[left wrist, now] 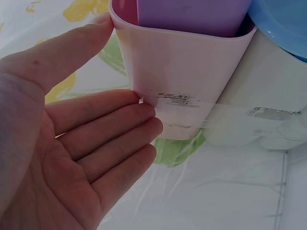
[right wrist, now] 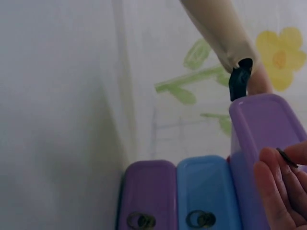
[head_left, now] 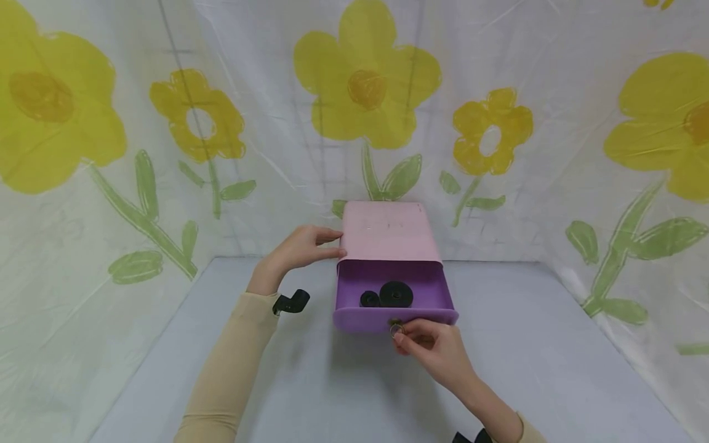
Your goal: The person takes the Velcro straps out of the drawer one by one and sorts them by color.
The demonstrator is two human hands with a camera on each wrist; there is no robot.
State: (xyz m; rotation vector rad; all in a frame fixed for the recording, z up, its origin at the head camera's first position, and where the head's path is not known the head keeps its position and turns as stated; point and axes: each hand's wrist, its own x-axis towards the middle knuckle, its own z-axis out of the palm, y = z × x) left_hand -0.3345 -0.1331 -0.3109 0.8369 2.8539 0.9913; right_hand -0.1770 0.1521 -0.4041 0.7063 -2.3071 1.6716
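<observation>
A purple drawer (head_left: 360,319) stands pulled out of a pink casing (head_left: 388,231) in the head view. Inside it are a large black roll (head_left: 396,295) and a smaller black roll (head_left: 369,299). My right hand (head_left: 437,351) pinches the small metal ring pull (head_left: 396,330) on the drawer's front, between thumb and fingers. At the casing's left side, my left hand (head_left: 303,247) touches the wall with its thumb and fingertips. The left wrist view shows the straight fingers (left wrist: 115,124) of that hand against the pink casing.
Below the pulled-out drawer, the right wrist view shows a blue drawer front (right wrist: 208,191) and another purple drawer front (right wrist: 148,191), each with a ring pull. A white tabletop (head_left: 515,344) lies under the unit. Behind it hangs a flower-printed sheet (head_left: 277,123).
</observation>
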